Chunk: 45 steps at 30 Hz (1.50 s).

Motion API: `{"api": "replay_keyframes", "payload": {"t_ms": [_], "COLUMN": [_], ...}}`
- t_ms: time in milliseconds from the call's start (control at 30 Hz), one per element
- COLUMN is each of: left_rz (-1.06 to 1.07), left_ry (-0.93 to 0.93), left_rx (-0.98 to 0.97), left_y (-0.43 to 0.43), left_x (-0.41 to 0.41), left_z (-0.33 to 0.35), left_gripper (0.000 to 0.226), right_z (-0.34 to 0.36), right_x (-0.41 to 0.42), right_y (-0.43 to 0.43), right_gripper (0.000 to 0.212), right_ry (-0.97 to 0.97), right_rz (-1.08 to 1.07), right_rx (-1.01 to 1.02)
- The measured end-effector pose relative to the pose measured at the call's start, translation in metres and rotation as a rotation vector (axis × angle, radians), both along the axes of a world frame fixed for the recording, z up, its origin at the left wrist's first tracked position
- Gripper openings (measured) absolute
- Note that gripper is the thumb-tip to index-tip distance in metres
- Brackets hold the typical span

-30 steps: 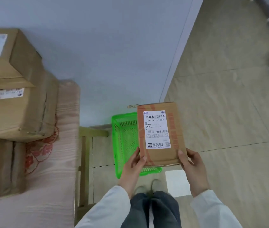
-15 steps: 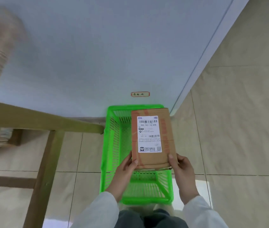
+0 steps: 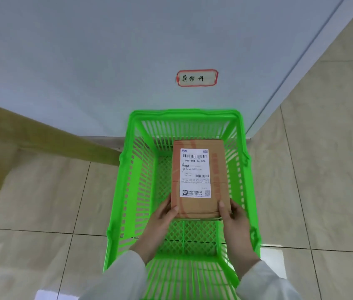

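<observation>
Two hands — left hand (image 3: 160,217) and right hand (image 3: 235,215) — grip a brown cardboard parcel (image 3: 199,204) by its near corners inside the green basket (image 3: 126,191); a white barcoded label (image 3: 195,173) covers its top.

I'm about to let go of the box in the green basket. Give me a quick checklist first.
1. Grip: left hand and right hand hold the cardboard box at its near end: ok.
2. Box lies within the green basket rim: ok.
3. Box bottom rests on the basket floor: cannot tell.
4. The shipping label faces up: ok.
5. Gap shows between box and both side walls: ok.
</observation>
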<state>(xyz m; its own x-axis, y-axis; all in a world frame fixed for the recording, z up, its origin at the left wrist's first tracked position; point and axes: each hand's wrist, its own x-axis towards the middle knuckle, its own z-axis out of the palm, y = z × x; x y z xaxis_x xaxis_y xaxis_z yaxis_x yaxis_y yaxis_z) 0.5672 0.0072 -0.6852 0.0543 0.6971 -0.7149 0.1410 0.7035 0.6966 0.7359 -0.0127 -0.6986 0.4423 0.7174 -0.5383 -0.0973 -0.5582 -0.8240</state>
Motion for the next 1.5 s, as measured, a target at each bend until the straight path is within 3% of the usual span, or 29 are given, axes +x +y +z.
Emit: {"api": "replay_keyframes", "payload": {"t_ms": [467, 833, 1067, 1167, 1300, 1500], "left_rz": [-0.033, 0.030, 0.070, 0.087, 0.028, 0.070], "left_ry": [0.032, -0.035, -0.116, -0.098, -0.050, -0.094], "left_rx": [0.074, 0.068, 0.077, 0.094, 0.114, 0.003], "left_y": [0.021, 0.027, 0.024, 0.026, 0.025, 0.024], "left_x": [0.009, 0.012, 0.014, 0.017, 0.024, 0.020], "left_z": [-0.083, -0.123, -0.132, -0.133, -0.133, -0.135], "left_gripper": [0.047, 0.026, 0.035, 0.034, 0.047, 0.071], "right_z": [-0.083, -0.105, -0.105, -0.107, -0.108, -0.115], "right_x": [-0.011, -0.019, -0.018, -0.019, -0.024, -0.030], "right_y": [0.016, 0.031, 0.031, 0.026, 0.017, 0.018], "right_gripper": [0.033, 0.043, 0.039, 0.040, 0.046, 0.059], "right_ry": [-0.045, -0.227, -0.297, -0.322, -0.349, -0.201], "right_rz": [-0.163, -0.207, -0.196, -0.211, -0.219, -0.298], "right_rx": [-0.011, 0.004, -0.005, -0.008, -0.072, -0.221]}}
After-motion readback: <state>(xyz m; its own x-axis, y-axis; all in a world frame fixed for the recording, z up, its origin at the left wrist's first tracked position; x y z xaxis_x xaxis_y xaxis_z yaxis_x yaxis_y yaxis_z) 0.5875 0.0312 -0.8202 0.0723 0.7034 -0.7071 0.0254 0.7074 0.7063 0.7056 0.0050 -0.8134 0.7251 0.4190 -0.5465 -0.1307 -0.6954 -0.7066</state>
